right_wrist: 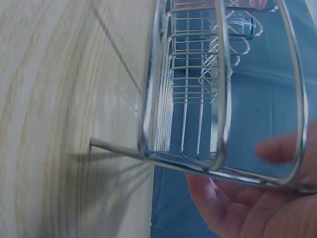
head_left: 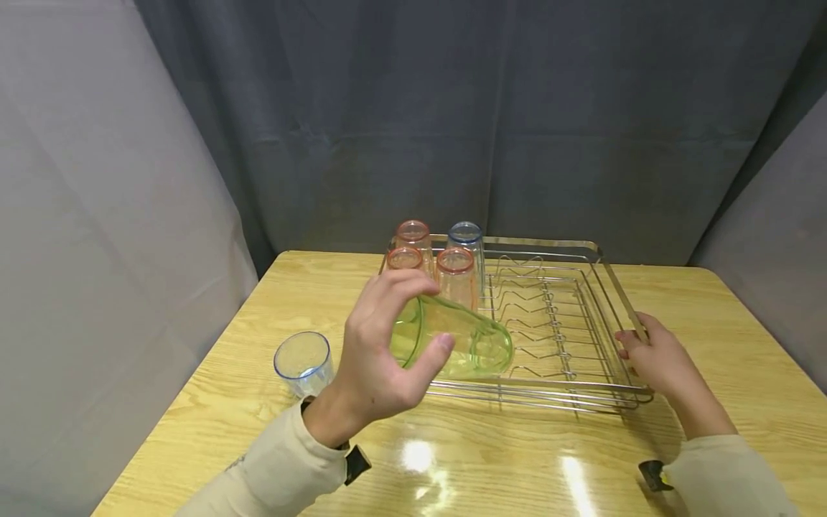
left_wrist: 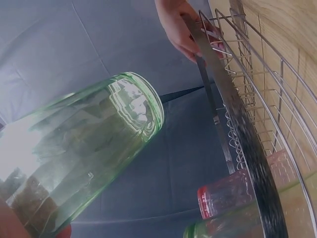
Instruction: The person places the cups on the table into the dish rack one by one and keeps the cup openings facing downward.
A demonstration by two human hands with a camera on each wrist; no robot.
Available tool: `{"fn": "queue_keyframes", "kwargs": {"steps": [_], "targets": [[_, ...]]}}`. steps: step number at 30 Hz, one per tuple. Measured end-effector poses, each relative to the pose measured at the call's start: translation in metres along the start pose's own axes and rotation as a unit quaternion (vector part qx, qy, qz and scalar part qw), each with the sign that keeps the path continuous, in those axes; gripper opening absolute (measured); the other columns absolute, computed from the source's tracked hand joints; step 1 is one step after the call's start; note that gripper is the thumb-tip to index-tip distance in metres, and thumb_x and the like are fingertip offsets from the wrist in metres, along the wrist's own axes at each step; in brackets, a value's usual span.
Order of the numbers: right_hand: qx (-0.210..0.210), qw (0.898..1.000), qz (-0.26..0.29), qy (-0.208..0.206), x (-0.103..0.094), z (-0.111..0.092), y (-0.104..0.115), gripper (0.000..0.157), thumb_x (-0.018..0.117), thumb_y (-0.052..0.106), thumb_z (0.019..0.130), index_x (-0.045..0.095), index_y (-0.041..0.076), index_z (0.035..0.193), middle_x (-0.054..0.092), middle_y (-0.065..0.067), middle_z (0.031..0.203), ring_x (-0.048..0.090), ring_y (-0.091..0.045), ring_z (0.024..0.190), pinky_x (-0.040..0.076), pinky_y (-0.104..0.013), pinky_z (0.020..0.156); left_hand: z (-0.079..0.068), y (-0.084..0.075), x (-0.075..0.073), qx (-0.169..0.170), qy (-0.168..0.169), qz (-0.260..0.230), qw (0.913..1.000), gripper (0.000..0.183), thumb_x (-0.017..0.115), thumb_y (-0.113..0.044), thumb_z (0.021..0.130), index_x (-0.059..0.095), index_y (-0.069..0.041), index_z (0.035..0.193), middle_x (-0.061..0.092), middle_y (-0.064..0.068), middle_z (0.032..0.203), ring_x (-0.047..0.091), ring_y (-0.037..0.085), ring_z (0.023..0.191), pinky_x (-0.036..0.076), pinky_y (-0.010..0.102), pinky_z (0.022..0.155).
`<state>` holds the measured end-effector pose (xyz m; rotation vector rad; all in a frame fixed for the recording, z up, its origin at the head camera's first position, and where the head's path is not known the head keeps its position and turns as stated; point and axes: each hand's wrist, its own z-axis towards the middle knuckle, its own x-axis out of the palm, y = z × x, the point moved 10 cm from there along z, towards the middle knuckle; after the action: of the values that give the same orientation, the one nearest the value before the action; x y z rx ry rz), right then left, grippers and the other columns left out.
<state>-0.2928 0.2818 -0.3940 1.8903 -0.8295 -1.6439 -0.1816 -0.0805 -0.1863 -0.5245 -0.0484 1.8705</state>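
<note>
My left hand (head_left: 388, 352) grips a clear green drinking glass (head_left: 468, 341) between thumb and fingers. The glass is tilted nearly on its side above the front of a metal wire dish rack (head_left: 536, 384), its base pointing right. My right hand (head_left: 659, 359) holds the rack's right end, fingers around the rail. Upside down in the rack's left part stand several glasses: red-rimmed ones (head_left: 456, 276) and a blue-rimmed one (head_left: 466, 237). In the left wrist view, another green glass (left_wrist: 237, 223) shows in the rack beside a red-rimmed glass (left_wrist: 225, 196).
A blue-rimmed glass (head_left: 304, 362) stands mouth up on the wooden table (head_left: 258, 438), left of the rack. Dark curtain (head_left: 388, 129) hangs behind the table, with light cloth (head_left: 110, 179) on the left side. Wire plate dividers (head_left: 549, 323) run across the rack's middle.
</note>
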Motion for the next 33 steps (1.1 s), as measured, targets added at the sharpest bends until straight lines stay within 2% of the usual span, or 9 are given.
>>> {"fn": "queue_keyframes", "kwargs": {"steps": [3, 7, 9, 11, 15, 18, 23, 29, 33], "targets": [[-0.008, 1.000, -0.001, -0.013, -0.004, -0.004, 0.006, 0.075, 0.025, 0.041, 0.107, -0.005, -0.009, 0.154, 0.026, -0.046, 0.147, 0.043, -0.058, 0.124, 0.050, -0.057, 0.086, 0.001, -0.001, 0.001, -0.001, 0.001, -0.001, 1.0000, 0.038, 0.069, -0.017, 0.075, 0.065, -0.003, 0.109, 0.067, 0.011, 0.107, 0.061, 0.024, 0.105, 0.049, 0.036, 0.095], [-0.069, 0.987, -0.026, -0.141, -0.022, -0.027, 0.043, 0.067, 0.035, 0.034, 0.106, 0.013, -0.005, 0.156, 0.030, -0.042, 0.149, 0.029, -0.063, 0.132, 0.036, -0.070, 0.093, 0.002, -0.002, 0.001, 0.001, -0.001, -0.006, 1.0000, 0.039, 0.069, -0.018, 0.075, 0.064, -0.003, 0.109, 0.067, 0.011, 0.107, 0.061, 0.024, 0.106, 0.048, 0.036, 0.096], [-0.126, 0.969, -0.030, -0.212, -0.028, -0.047, 0.072, 0.057, 0.044, 0.025, 0.105, 0.030, -0.002, 0.153, 0.043, -0.035, 0.145, 0.036, -0.056, 0.131, 0.042, -0.059, 0.097, 0.002, -0.003, 0.001, 0.006, -0.005, -0.010, 0.9999, 0.039, 0.068, -0.018, 0.074, 0.065, -0.002, 0.109, 0.066, 0.012, 0.107, 0.061, 0.024, 0.106, 0.048, 0.036, 0.096], [-0.193, 0.952, -0.013, -0.239, -0.025, -0.065, 0.102, 0.048, 0.051, 0.017, 0.102, 0.043, 0.003, 0.147, 0.053, -0.026, 0.140, 0.047, -0.033, 0.132, 0.048, -0.035, 0.100, 0.002, -0.005, 0.000, 0.013, -0.011, -0.014, 0.9997, 0.038, 0.068, -0.018, 0.074, 0.065, -0.002, 0.109, 0.066, 0.012, 0.106, 0.061, 0.024, 0.105, 0.049, 0.036, 0.094], [-0.340, 0.924, 0.037, -0.168, 0.003, -0.090, 0.152, 0.054, 0.060, -0.003, 0.093, 0.049, 0.008, 0.144, 0.055, -0.006, 0.140, 0.053, 0.002, 0.120, 0.043, -0.004, 0.089, 0.000, -0.009, 0.002, 0.032, -0.017, -0.029, 0.9989, 0.038, 0.067, -0.016, 0.073, 0.064, -0.001, 0.108, 0.065, 0.013, 0.104, 0.061, 0.025, 0.102, 0.050, 0.036, 0.092], [-0.398, 0.912, 0.072, -0.072, 0.026, -0.100, 0.172, 0.069, 0.063, -0.011, 0.087, 0.042, 0.011, 0.149, 0.047, 0.005, 0.147, 0.054, 0.004, 0.120, 0.049, -0.011, 0.090, -0.001, -0.011, 0.006, 0.041, -0.015, -0.038, 0.9983, 0.037, 0.066, -0.016, 0.074, 0.064, -0.001, 0.108, 0.065, 0.013, 0.104, 0.061, 0.025, 0.103, 0.050, 0.036, 0.093], [-0.395, 0.914, 0.097, 0.006, 0.051, -0.103, 0.181, 0.077, 0.068, -0.005, 0.086, 0.036, 0.018, 0.153, 0.043, 0.012, 0.152, 0.049, 0.004, 0.127, 0.046, -0.013, 0.095, -0.003, -0.015, 0.008, 0.060, -0.018, -0.044, 0.9971, 0.034, 0.064, -0.020, 0.079, 0.064, 0.000, 0.107, 0.065, 0.013, 0.105, 0.061, 0.025, 0.103, 0.050, 0.036, 0.093], [-0.413, 0.892, 0.172, 0.065, 0.065, -0.107, 0.187, 0.082, 0.067, -0.011, 0.084, 0.032, 0.010, 0.154, 0.038, 0.003, 0.157, 0.048, -0.002, 0.134, 0.043, -0.014, 0.103, -0.006, -0.020, 0.008, 0.085, -0.021, -0.050, 0.9949, 0.034, 0.062, -0.024, 0.084, 0.063, 0.002, 0.106, 0.065, 0.015, 0.104, 0.061, 0.026, 0.102, 0.051, 0.035, 0.091], [-0.417, 0.882, 0.206, 0.070, 0.064, -0.107, 0.188, 0.080, 0.066, -0.015, 0.082, 0.033, 0.006, 0.153, 0.040, 0.003, 0.156, 0.046, -0.002, 0.136, 0.042, -0.014, 0.104, -0.008, -0.019, 0.007, 0.084, -0.018, -0.058, 0.9946, 0.035, 0.060, -0.024, 0.085, 0.061, 0.003, 0.107, 0.065, 0.016, 0.105, 0.061, 0.027, 0.103, 0.050, 0.037, 0.092]]}}
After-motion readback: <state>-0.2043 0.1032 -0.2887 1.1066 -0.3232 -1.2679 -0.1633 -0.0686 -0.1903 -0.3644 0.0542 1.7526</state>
